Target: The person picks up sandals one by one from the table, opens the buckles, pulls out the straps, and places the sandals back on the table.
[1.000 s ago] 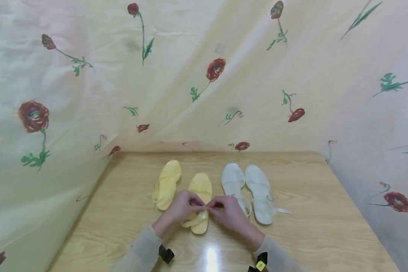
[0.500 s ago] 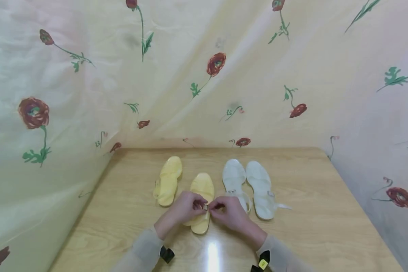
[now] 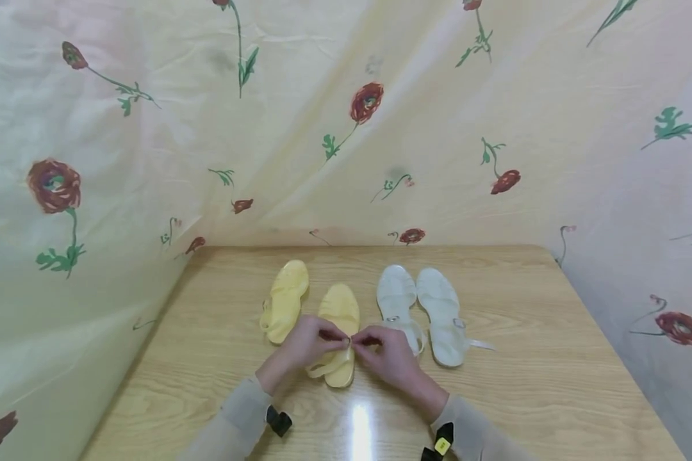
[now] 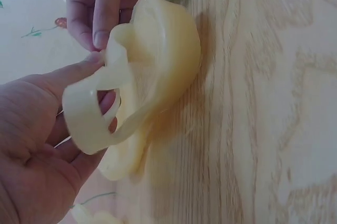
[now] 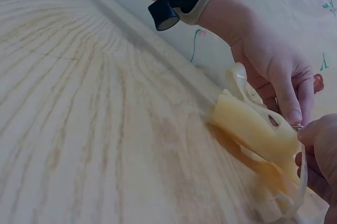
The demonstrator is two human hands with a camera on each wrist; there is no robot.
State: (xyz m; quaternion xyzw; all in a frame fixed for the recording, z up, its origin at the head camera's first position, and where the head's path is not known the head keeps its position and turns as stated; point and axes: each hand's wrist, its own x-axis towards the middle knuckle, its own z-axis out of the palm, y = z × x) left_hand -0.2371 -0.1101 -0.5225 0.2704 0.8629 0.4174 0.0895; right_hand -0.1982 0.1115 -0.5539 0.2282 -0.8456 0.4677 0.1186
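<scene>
A yellow sandal (image 3: 339, 304) lies on the table with its toe pointing away, and both hands meet over its ankle strap. With thumb and finger, my left hand (image 3: 310, 339) pinches the strap at its small metal buckle (image 5: 298, 127). My right hand (image 3: 387, 355) pinches the strap end at the same spot, fingertips almost touching those of the left. The strap's wide loop (image 4: 84, 113) stands up off the sole beside the left palm. Fingers largely hide the buckle, so how far the strap passes through it cannot be seen.
Another yellow sandal (image 3: 288, 291) lies to the left. Two white sandals (image 3: 396, 291) lie side by side on the right, one with its strap (image 3: 480, 344) sticking out. Flower-printed cloth (image 3: 300, 128) walls in the wooden table (image 3: 530, 320) at the back and sides.
Both hands stay at the strap buckle. Half a second ago the buckle showed between the fingertips; now the fingers have closed in and mostly cover it. The head view has tilted slightly.
</scene>
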